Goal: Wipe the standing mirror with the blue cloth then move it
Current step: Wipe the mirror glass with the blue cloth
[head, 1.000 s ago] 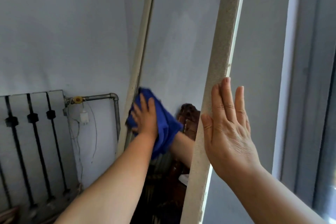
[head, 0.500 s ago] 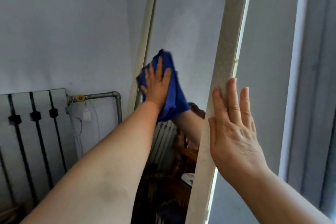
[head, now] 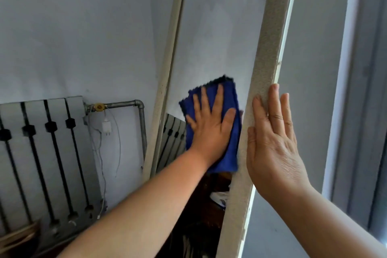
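1. Pale blue-grey wall (head: 73,27) is seen all around, with a window frame (head: 356,90) along the right side, so the whole thing is set in a room corner.
2. Left hand (head: 210,123) is laid flat with the fingers spread wide, palm pressed onto the blue cloth (head: 231,153). Nothing is gripped; the cloth is just pinned against the glass.
3. That cloth is spread out under the hand, its scalloped top edge poking out above the fingertips and its lower part hanging down past the wrist. Its right edge is found just beside the mirror's right frame.
4. Right hand (head: 272,142) is held open too, fingers straight and together, pressed against the outer side of the right frame rail. The fingertips are seen lying along the speckled rail, so the mirror looks to be steadied rather than grasped.
5. Standing mirror (head: 209,27) is tilted, with its top leaning to the right in view. Mostly wall is reflected in the upper glass; lower down, some dark furniture is reflected, but it's too murky to be made out properly.
6. Off to the left, a white radiator (head: 41,153) is mounted on the wall, with a grey pipe (head: 142,123) bent down next to the mirror's left frame.
7. A small white plug (head: 106,128) with thin wires is seen hanging between radiator and pipe.
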`<state>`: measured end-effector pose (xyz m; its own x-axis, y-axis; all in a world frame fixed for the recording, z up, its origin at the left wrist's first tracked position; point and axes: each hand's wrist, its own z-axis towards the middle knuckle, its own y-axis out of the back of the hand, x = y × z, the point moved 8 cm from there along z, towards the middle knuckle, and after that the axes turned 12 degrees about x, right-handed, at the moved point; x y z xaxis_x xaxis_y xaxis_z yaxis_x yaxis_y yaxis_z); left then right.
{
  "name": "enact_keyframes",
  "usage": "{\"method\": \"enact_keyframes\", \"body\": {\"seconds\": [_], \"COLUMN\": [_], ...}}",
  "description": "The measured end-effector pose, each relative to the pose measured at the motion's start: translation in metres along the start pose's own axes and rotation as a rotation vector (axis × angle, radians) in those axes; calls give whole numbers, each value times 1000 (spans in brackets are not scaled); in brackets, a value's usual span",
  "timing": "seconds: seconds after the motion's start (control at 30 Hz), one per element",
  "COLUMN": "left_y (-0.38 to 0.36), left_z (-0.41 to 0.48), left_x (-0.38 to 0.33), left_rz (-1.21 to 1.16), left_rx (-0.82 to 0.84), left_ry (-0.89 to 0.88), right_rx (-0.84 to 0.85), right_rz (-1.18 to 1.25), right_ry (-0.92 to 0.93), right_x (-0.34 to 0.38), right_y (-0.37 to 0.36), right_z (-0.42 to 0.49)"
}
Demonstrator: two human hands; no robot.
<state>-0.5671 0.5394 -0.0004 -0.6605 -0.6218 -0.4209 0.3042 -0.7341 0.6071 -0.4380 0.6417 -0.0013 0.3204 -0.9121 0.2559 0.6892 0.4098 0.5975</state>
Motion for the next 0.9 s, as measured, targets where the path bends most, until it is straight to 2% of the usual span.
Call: {"method": "enact_keyframes", "body": {"seconds": [0.07, 0.13, 0.2, 0.23, 0.3, 0.37, 0.43, 0.57, 0.63, 0.67, 0.7, 0.77, 0.83, 0.9], "left_y": [19, 30, 25, 14, -15, -41, -48, -17, -2, 4, 8, 12, 1, -23], "left_z": [36, 51, 29, 6, -47, -91, -104, -48, -13, 3, 15, 19, -10, -65], "left_x": [-1, 38, 89, 104, 106, 82, 51, -12, -24, -19, -8, 35, 88, 117], "left_rz": [12, -87, -235, -279, -289, -229, -138, 48, 103, 97, 61, -61, -183, -268], "left_rx": [-21, -59, -88, -90, -86, -55, -4, 40, 26, 3, -28, -84, -97, -79], "left_ry": [-30, 200, 525, 626, 670, 566, 385, -99, -194, -172, -103, 145, 444, 645], "right_rx": [23, 50, 70, 81, 95, 90, 82, 79, 95, 100, 100, 98, 85, 63], "right_rz": [-9, -27, -39, -42, -39, -29, -43, -53, -74, -83, -86, -89, -86, -83], "right_ry": [-4, -7, -11, -16, -19, -10, -3, 37, 54, 62, 65, 62, 71, 81], "right_x": [-1, -2, -3, -4, -5, -5, -7, -3, 2, 5, 6, 4, 1, -1], "right_y": [-2, -5, -6, -7, -6, -2, 0, -4, -11, -15, -18, -23, -25, -26], "right_z": [-1, -3, -5, -7, -12, -18, -25, -35, -35, -35, -34, -34, -37, -42]}}
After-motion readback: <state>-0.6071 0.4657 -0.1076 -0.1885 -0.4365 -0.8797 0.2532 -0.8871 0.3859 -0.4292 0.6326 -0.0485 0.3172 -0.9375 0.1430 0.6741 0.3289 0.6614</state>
